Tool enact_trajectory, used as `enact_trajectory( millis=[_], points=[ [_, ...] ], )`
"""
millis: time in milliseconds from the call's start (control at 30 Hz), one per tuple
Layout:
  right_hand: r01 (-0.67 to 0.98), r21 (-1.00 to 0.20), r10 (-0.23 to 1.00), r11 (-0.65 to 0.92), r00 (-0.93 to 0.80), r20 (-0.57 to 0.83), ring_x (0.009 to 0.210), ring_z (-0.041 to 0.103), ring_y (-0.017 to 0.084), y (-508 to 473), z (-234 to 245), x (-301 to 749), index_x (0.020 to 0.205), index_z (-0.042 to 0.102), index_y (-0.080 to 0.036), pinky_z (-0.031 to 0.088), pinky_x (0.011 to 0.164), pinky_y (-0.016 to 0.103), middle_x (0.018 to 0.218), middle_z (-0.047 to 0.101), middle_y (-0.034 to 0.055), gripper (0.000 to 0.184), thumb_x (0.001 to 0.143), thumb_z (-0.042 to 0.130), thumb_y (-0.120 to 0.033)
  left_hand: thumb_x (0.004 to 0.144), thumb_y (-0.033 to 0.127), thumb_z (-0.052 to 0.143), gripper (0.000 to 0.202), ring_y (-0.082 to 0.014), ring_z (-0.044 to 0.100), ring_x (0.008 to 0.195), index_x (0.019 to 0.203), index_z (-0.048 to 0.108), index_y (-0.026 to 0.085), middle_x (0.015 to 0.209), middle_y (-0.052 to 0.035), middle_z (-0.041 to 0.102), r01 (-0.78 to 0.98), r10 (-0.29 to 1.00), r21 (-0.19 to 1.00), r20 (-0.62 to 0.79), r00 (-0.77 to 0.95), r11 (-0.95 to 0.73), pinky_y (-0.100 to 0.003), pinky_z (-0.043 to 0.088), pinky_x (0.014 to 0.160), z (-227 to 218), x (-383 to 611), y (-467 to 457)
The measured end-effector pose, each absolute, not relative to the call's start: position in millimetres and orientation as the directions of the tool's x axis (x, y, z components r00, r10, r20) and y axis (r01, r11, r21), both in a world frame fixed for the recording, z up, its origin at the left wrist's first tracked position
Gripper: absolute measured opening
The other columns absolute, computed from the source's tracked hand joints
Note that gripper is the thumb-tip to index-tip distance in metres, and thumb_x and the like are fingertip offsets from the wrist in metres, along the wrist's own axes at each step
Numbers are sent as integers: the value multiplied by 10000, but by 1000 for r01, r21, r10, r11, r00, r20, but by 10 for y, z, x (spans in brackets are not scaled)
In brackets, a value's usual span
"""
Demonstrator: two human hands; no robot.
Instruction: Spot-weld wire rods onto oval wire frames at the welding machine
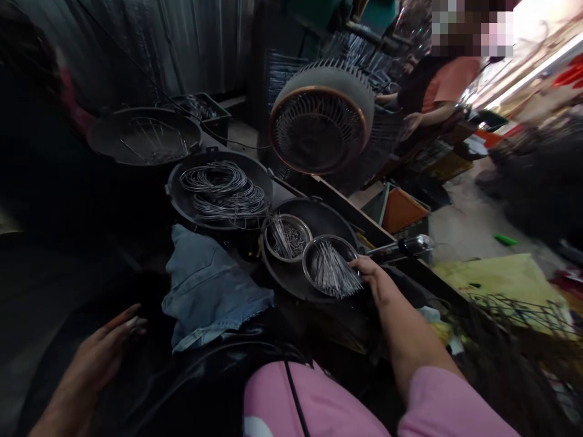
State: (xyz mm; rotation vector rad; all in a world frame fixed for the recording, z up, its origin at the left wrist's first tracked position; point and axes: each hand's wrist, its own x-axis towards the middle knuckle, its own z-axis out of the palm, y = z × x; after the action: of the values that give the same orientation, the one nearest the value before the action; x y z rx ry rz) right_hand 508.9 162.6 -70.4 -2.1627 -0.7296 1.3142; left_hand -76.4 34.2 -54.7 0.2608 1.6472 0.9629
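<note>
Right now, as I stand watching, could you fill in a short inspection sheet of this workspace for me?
Surface: dark round pan holding two metal bowls.
Things at hand: right-hand bowl carries fanned thin metal rods; left-hand bowl carries more rods and small metal pieces.
Clutter: wire coils in the next pan; crumpled denim cloth nearby.
Hands: right hand at the right-hand bowl's rim, grip unclear; left hand off the bowls, fingers partly curled, holding unclear.
Cables: thin dark cable running behind the pans toward the fan.
Surroundings: large round fan; a co-worker's hand beyond it; dim light.
</note>
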Motion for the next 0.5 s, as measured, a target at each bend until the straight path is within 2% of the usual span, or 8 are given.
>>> enact_trajectory(
  millis=[133, 267, 400, 500],
  points=[
    [293, -548, 619, -783, 288, -731, 429, 537, 157, 1800, -872, 5231, 705, 563, -129, 433, 462, 270, 452, 524, -16, 283, 479, 482, 19, 430, 244, 793, 523, -154, 639, 634, 921, 616, 230, 689, 24, 698, -334, 550, 641, -766, -333, 691, -162, 511, 566, -526, -662, 474],
    [449, -419, 566, -789, 266, -780, 446, 539, 145, 1951, -952, 5327, 784, 604, -128, 430, 475, 255, 462, 528, -34, 366, 474, 487, 25, 495, 176, 749, 530, -131, 644, 613, 1000, 603, 239, 690, 22, 698, -324, 512, 619, -780, -360, 716, -156, 512, 553, -546, -580, 548],
    [622, -303, 580, -722, 305, -755, 440, 504, 118, 2008, -1002, 5345, 789, 627, -138, 412, 478, 235, 461, 507, -49, 341, 500, 499, -10, 545, 117, 702, 568, -121, 646, 604, 1090, 586, 221, 702, 7, 701, -284, 507, 633, -759, -407, 720, -156, 512, 538, -606, -545, 581],
    [720, -242, 622, -651, 322, -714, 525, 543, 135, 2028, -1026, 5317, 771, 645, -143, 420, 521, 231, 523, 551, -18, 312, 512, 514, -30, 591, 121, 696, 569, -117, 651, 644, 1134, 568, 233, 736, 10, 706, -291, 490, 607, -782, -386, 739, -158, 517, 582, -659, -565, 584]
  ],
)
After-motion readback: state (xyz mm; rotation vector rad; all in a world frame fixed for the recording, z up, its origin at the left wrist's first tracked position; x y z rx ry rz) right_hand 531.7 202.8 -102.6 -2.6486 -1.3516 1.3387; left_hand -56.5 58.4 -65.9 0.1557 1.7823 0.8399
